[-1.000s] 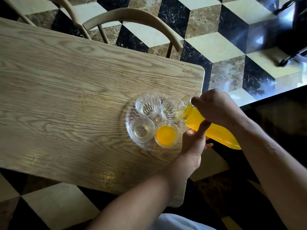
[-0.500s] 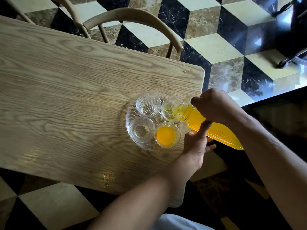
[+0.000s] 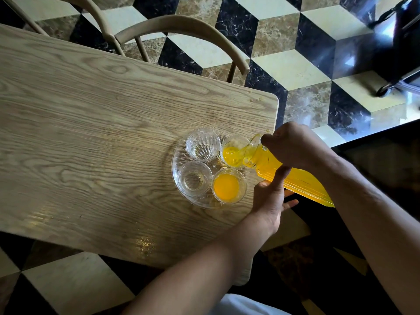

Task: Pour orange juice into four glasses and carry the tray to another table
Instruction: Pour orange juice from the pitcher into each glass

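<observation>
A round clear glass tray (image 3: 176, 169) sits near the right end of the wooden table (image 3: 91, 133) with several small glasses on it. The near right glass (image 3: 228, 188) holds orange juice. The far right glass (image 3: 234, 153) is partly filled, and juice streams into it from a tilted clear carafe (image 3: 293, 180) of orange juice. The far left glass (image 3: 202, 147) and near left glass (image 3: 194, 181) are empty. My right hand (image 3: 295, 146) grips the carafe's neck. My left hand (image 3: 270, 196) supports the carafe's body from below.
Two wooden chairs (image 3: 181, 26) stand at the table's far side. The floor (image 3: 284, 64) is tiled in black, cream and brown cubes. A dark metal-legged object (image 3: 400, 53) stands at the far right. The table's right edge is just past the tray.
The carafe has tipped further and juice now flows into the far right glass, which was empty a second ago. Both hands stay on the carafe.
</observation>
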`<move>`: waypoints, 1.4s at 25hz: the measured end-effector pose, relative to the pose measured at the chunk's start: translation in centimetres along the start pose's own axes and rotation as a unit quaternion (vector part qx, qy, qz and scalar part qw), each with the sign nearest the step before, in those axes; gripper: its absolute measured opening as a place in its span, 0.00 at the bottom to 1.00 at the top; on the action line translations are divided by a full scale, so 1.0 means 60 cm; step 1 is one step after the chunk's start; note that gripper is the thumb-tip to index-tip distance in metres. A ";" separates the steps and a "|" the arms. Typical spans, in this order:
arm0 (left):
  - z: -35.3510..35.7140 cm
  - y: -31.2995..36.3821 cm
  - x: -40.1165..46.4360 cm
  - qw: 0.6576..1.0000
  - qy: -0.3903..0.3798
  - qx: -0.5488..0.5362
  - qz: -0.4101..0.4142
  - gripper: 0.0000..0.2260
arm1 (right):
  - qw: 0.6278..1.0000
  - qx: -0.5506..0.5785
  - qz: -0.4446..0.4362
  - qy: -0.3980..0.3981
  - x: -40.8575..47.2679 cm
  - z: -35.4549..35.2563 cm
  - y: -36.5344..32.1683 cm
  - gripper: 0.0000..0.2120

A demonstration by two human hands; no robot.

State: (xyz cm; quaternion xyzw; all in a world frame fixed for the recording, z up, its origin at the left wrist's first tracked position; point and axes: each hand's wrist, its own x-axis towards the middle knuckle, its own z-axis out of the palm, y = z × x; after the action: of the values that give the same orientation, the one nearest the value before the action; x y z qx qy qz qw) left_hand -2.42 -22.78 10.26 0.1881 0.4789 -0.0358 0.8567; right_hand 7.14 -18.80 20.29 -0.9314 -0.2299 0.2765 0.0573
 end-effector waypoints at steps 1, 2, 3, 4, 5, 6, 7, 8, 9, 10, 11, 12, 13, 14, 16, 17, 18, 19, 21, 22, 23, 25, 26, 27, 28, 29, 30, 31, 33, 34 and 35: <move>0.001 0.000 0.000 1.000 -0.004 -0.002 -0.002 0.47 | 1.000 -0.004 0.000 0.001 0.000 0.000 0.000 0.22; 0.001 0.002 0.000 1.000 -0.009 -0.003 -0.003 0.47 | 1.000 -0.006 0.000 0.002 0.001 0.000 0.000 0.22; 0.001 0.002 -0.001 1.000 -0.013 -0.004 -0.004 0.45 | 1.000 -0.007 0.001 0.002 0.001 0.000 0.000 0.22; 0.001 0.003 -0.002 1.000 -0.016 -0.006 -0.005 0.44 | 1.000 -0.009 0.002 0.002 0.001 0.000 0.000 0.22; 0.002 0.004 -0.003 1.000 -0.016 -0.007 -0.006 0.42 | 1.000 -0.011 0.001 0.001 0.002 -0.001 0.000 0.22; 0.001 0.005 -0.005 1.000 -0.015 -0.009 -0.006 0.41 | 1.000 -0.014 0.000 0.000 0.002 -0.001 0.000 0.22; 0.001 0.005 -0.006 1.000 -0.015 -0.010 -0.007 0.41 | 1.000 -0.017 0.000 0.000 0.003 0.000 0.000 0.22; 0.002 0.004 -0.006 1.000 -0.018 -0.009 -0.006 0.42 | 1.000 -0.019 0.001 0.000 0.004 -0.001 0.000 0.22; 0.002 0.004 -0.006 1.000 -0.018 -0.009 -0.007 0.42 | 1.000 -0.021 0.002 -0.001 0.004 0.000 0.000 0.22; 0.003 0.004 -0.007 1.000 -0.018 -0.011 -0.009 0.43 | 1.000 -0.022 0.003 -0.003 0.005 0.000 0.000 0.22; 0.003 0.005 -0.008 1.000 -0.018 -0.013 -0.011 0.43 | 1.000 -0.023 0.005 -0.005 0.005 0.000 -0.001 0.22; 0.003 0.005 -0.008 1.000 -0.019 -0.014 -0.012 0.42 | 1.000 -0.023 0.006 -0.006 0.005 0.000 -0.001 0.22; 0.002 0.006 -0.008 1.000 -0.020 -0.014 -0.011 0.42 | 1.000 -0.023 0.007 -0.007 0.004 0.000 -0.001 0.22; 0.001 0.007 -0.009 1.000 -0.022 -0.013 -0.010 0.40 | 1.000 -0.022 0.006 -0.007 0.004 0.000 -0.002 0.22; 0.001 0.010 -0.011 1.000 -0.022 -0.012 -0.008 0.38 | 1.000 -0.020 0.006 -0.008 0.004 -0.001 -0.003 0.22; 0.001 0.011 -0.012 1.000 -0.021 -0.013 -0.008 0.36 | 1.000 -0.020 0.008 -0.009 0.004 -0.002 -0.004 0.22; 0.001 0.012 -0.013 1.000 -0.021 -0.012 -0.008 0.36 | 1.000 -0.020 0.010 -0.009 0.004 -0.001 -0.005 0.22; 0.002 0.012 -0.014 1.000 -0.021 -0.011 -0.008 0.36 | 1.000 -0.019 0.011 -0.008 0.004 -0.001 -0.005 0.22; 0.002 0.012 -0.014 1.000 -0.022 -0.009 -0.008 0.34 | 1.000 -0.019 0.011 -0.007 0.003 -0.001 -0.006 0.22; 0.000 0.012 -0.013 1.000 -0.022 -0.009 -0.008 0.33 | 1.000 -0.019 0.010 -0.007 0.002 -0.001 -0.006 0.22; 0.000 0.011 -0.012 1.000 -0.023 -0.010 -0.008 0.30 | 1.000 -0.020 0.009 -0.007 0.002 -0.001 -0.007 0.22; 0.000 0.011 -0.013 1.000 -0.024 -0.013 -0.008 0.27 | 1.000 -0.019 0.007 -0.005 0.001 -0.003 -0.008 0.22; 0.000 0.012 -0.014 1.000 -0.026 -0.011 -0.007 0.30 | 1.000 -0.017 0.006 -0.004 0.000 -0.004 -0.009 0.22; 0.000 0.012 -0.014 1.000 -0.028 -0.009 -0.005 0.33 | 1.000 -0.015 0.006 -0.003 0.000 -0.005 -0.009 0.22; 0.000 0.013 -0.014 1.000 -0.029 -0.007 -0.003 0.36 | 1.000 -0.011 0.006 -0.002 -0.001 -0.005 -0.009 0.22; -0.001 0.014 -0.015 1.000 -0.030 -0.007 -0.001 0.38 | 1.000 -0.007 0.006 -0.003 -0.002 -0.006 -0.009 0.22; -0.002 0.013 -0.015 1.000 -0.029 -0.006 -0.001 0.39 | 1.000 -0.005 0.007 -0.003 -0.002 -0.006 -0.010 0.22; -0.003 0.013 -0.014 1.000 -0.029 -0.006 -0.001 0.41 | 1.000 -0.005 0.007 -0.003 -0.003 -0.005 -0.010 0.22; -0.004 0.012 -0.013 1.000 -0.027 -0.002 0.000 0.46 | 1.000 -0.002 0.008 -0.001 -0.003 -0.004 -0.012 0.22; -0.005 0.011 -0.012 1.000 -0.025 0.001 0.002 0.48 | 1.000 0.000 0.007 0.001 -0.003 -0.004 -0.013 0.22; -0.004 0.011 -0.011 1.000 -0.024 0.000 0.004 0.49 | 1.000 0.003 0.005 0.002 -0.004 -0.005 -0.013 0.22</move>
State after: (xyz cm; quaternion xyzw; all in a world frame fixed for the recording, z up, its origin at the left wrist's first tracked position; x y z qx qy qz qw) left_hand -2.84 -22.16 10.88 0.1893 0.4572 -0.0366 0.8682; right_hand 6.80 -18.24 20.84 -0.9328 -0.2243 0.2757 0.0594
